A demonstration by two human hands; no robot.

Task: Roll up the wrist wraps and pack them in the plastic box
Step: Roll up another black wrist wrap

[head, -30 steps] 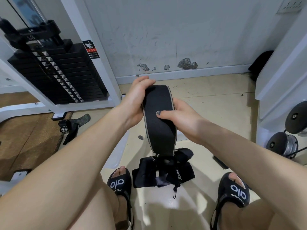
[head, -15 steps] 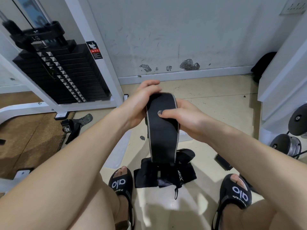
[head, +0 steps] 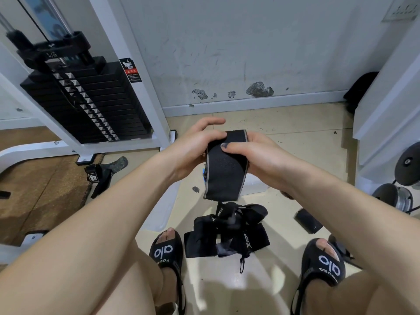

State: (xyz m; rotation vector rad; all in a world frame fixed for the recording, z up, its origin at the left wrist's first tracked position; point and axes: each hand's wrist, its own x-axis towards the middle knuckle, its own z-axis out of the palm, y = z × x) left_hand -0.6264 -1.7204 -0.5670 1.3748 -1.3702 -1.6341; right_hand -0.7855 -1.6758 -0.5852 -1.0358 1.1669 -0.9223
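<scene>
— Between my knees, above the floor, what have you got?

— One black wrist wrap with a pale edge stripe, held up in both hands. Its upper part curls over at the top into a roll; the loose tail hangs straight down and ends just above the pile below.

— Left hand?

— My left hand cups the roll from its left side. Thumb lies across the top edge, touching the fabric. The index finger sticks out above the roll, clear of it. The other fingers go behind the wrap; I cannot see their tips.

— Right hand?

— My right hand closes on the right side. The thumb, nail dark, presses flat on the front face of the band, just below the curled top. The rest of the fingers wrap behind, hidden. So both hands are clamped on the same wrap, thumbs in front, fingers behind.

— Anything else down there?

— A heap of loose black wraps lies on the floor between my two sandals, straps tangled, one thin loop trailing toward me. A white shape shows behind the hanging tail; whether it is the plastic box I cannot tell. A small dark item lies near my right forearm. One more strap lies well apart to the left, at the foot of the weight stack.
</scene>
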